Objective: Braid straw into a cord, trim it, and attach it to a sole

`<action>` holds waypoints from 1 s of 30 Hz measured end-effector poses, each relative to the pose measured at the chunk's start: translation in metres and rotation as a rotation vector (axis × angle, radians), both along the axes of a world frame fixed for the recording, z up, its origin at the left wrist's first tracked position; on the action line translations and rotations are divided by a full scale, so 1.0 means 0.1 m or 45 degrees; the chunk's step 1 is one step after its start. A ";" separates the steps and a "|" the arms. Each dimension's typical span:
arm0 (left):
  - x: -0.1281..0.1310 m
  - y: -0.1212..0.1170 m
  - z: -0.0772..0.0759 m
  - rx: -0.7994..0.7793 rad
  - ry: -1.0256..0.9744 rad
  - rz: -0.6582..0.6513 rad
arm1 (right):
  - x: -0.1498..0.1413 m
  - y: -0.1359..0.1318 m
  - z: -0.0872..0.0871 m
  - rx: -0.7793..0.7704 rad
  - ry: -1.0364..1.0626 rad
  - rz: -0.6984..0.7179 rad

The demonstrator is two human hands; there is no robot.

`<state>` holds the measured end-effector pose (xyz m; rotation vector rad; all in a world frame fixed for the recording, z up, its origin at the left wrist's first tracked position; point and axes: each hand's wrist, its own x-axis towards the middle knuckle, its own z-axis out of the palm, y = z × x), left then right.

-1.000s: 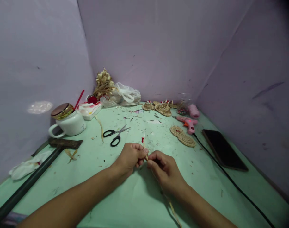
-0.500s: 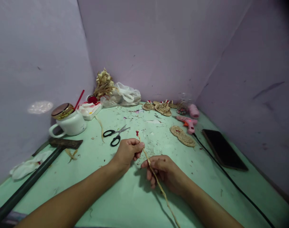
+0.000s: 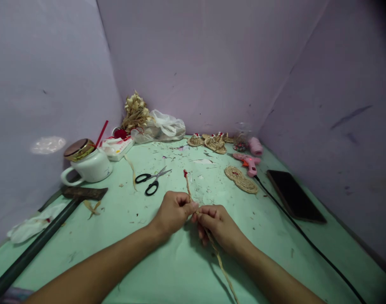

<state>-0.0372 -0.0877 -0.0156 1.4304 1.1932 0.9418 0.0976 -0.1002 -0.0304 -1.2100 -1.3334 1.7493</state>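
A thin tan twisted fibre cord [image 3: 220, 262] runs from the front edge of the view up through both hands. Its far end carries a small red tip [image 3: 185, 173] and points away from me. My left hand [image 3: 175, 212] pinches the cord between thumb and fingers, a little below that tip. Close beside it, nearly touching, my right hand [image 3: 214, 223] is closed on the same cord. The bit of cord between the fingertips is mostly hidden. Black-handled scissors [image 3: 152, 180] lie with blades apart beyond my left hand.
A coiled fibre piece [image 3: 241, 180], a pink glue gun [image 3: 248, 163] with black cable and a dark phone [image 3: 296, 196] lie right. A hammer [image 3: 82, 193] and white mug [image 3: 91, 165] stand left. Along the back are dried flowers [image 3: 136, 112], a plastic bag [image 3: 167, 126] and woven pieces [image 3: 215, 143].
My left hand has slid down along the cord, leaving more of it showing beyond. My right hand, looser before, has closed on the cord next to it. The view has shifted slightly.
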 end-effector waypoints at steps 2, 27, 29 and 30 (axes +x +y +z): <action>0.01 -0.02 0.00 0.057 -0.018 -0.011 | 0.00 0.00 -0.02 0.048 -0.021 0.006; 0.07 -0.02 0.03 -0.389 -0.137 -0.001 | 0.15 0.17 0.12 0.125 0.153 -0.343; 0.09 -0.03 0.01 -0.368 -0.110 -0.010 | 0.14 0.16 0.13 0.135 0.115 -0.366; 0.09 -0.03 0.00 -0.363 -0.098 -0.012 | 0.14 0.16 0.13 0.138 0.100 -0.384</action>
